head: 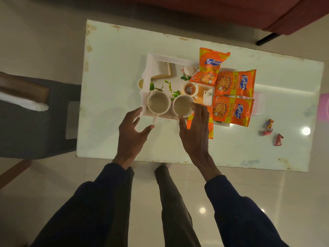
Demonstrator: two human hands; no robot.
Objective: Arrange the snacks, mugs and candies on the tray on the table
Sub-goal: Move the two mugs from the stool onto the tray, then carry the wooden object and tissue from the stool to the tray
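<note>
A white tray [149, 72] with a printed tea-and-leaves picture lies in the middle of the white table [114, 50]. Two cream mugs stand side by side at the tray's near edge. The left mug [158, 103] has its handle pointing toward me, and my left hand [132, 134] hovers open just in front of that handle. My right hand [196, 132] wraps the right mug [183, 106], fingers on its right rim and thumb at its near side. Several orange snack packets [235, 83] cover the tray's right side; one lies partly under my right hand. Three wrapped candies [267, 133] lie on the table to the right.
A grey chair [35, 118] stands at the table's left end. A dark red sofa [284, 13] is beyond the far right corner. A pink object [324, 106] shows at the right edge. My legs are against the table's near edge.
</note>
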